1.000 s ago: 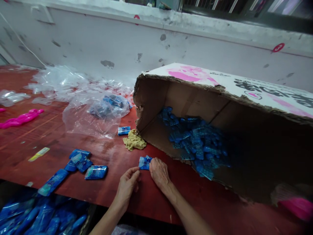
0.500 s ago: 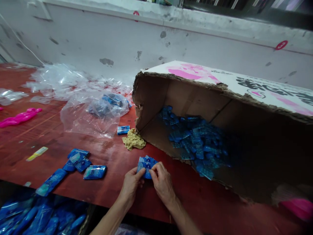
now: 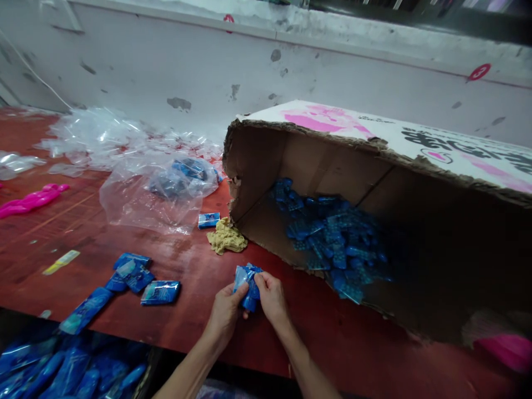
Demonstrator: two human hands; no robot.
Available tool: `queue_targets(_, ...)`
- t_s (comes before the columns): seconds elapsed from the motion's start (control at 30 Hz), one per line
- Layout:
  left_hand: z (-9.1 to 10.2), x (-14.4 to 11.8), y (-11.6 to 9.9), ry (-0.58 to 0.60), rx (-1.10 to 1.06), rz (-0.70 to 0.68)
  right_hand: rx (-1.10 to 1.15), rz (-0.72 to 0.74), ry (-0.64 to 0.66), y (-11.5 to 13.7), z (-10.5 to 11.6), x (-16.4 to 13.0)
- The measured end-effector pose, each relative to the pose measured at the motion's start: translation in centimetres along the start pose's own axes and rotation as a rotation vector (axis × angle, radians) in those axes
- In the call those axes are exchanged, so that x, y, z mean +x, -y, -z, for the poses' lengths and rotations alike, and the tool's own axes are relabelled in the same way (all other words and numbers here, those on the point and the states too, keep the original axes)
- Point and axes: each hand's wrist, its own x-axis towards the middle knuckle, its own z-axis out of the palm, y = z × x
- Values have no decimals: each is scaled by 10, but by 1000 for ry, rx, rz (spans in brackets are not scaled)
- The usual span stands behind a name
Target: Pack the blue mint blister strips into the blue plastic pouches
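Observation:
Between both hands is a small blue packet (image 3: 248, 275), held just above the red table near its front edge. My left hand (image 3: 226, 307) grips its left side with the thumb on top. My right hand (image 3: 271, 296) pinches the packet's upper right part. A blue flap hangs below between the fingers; whether it is a second packet I cannot tell. To the left lie a single blue packet (image 3: 160, 292), a small cluster of blue packets (image 3: 132, 271) and a longer blue packet (image 3: 86, 310). A yellow lump (image 3: 226, 237) sits just beyond my hands.
A cardboard box (image 3: 316, 160) lies on its side at the right, with many blue packets (image 3: 341, 238) inside. Clear plastic bags (image 3: 100, 133) are heaped at the back left. Blue packets (image 3: 70, 366) fill a container below the table edge. A yellow-white cutter-like strip (image 3: 61, 262) lies left.
My right hand has shifted its pinch up the packet. The packet has changed from lying flat to being bent, with a part hanging lower. The view has moved very slightly.

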Motion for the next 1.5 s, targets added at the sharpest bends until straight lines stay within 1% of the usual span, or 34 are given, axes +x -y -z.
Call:
queue_targets(0.07,6,-1,-2,45,-9,34,-73,5,-11,1,2,3)
queue_targets(0.13,14,-3,-4,64,-9,67,-152,8,-22,3,4,7)
queue_targets(0.27,28,-10,-10,20,-25,103,-323,-5,-26,7,3,11)
queue_targets(0.37,29,-15,-14,-14,-98,115,-428,-21,-30,11,3,9)
queue_targets(0.43,26,-17,-17,-6,-141,125,-484,-17,-69,14,7,5)
queue_targets(0.47,24,-17,-18,4,-155,125,-490,-8,-108,14,10,3)
queue_targets(0.5,23,-17,-18,15,-163,122,-463,4,-152,14,13,0)
queue_targets(0.53,21,-16,-18,20,-166,117,-391,15,-183,14,15,-2)
queue_targets(0.57,20,-15,-18,24,-163,111,-258,12,-177,13,17,-4)
queue_targets(0.6,19,-14,-17,23,-155,106,-87,-4,-128,12,18,-6)
queue_targets(0.67,16,-11,-14,5,-127,89,233,-53,40,9,15,-8)
queue_targets(0.7,15,-9,-12,-10,-111,75,340,-77,118,7,12,-9)
queue_targets(0.73,14,-8,-11,-23,-95,61,401,-97,167,6,8,-9)
queue_targets(0.77,12,-6,-9,-32,-82,49,425,-108,182,4,4,-9)
queue_targets(0.9,9,-4,-6,-34,-56,34,443,-128,135,-2,-5,-7)
queue_targets(1.1,6,-5,-3,-46,-43,-16,367,-116,99,-1,-1,-12)
queue_targets(1.27,1,-6,-3,-50,-50,-64,276,-94,50,2,-5,-16)
queue_targets(1.4,-3,-6,-5,-68,-65,-36,233,-59,50,2,-4,-17)
queue_targets(1.43,-3,-7,-7,-55,-74,-16,220,-46,52,2,-2,-18)
queue_targets(1.5,-2,-10,-9,12,-87,42,185,-15,49,5,2,-20)
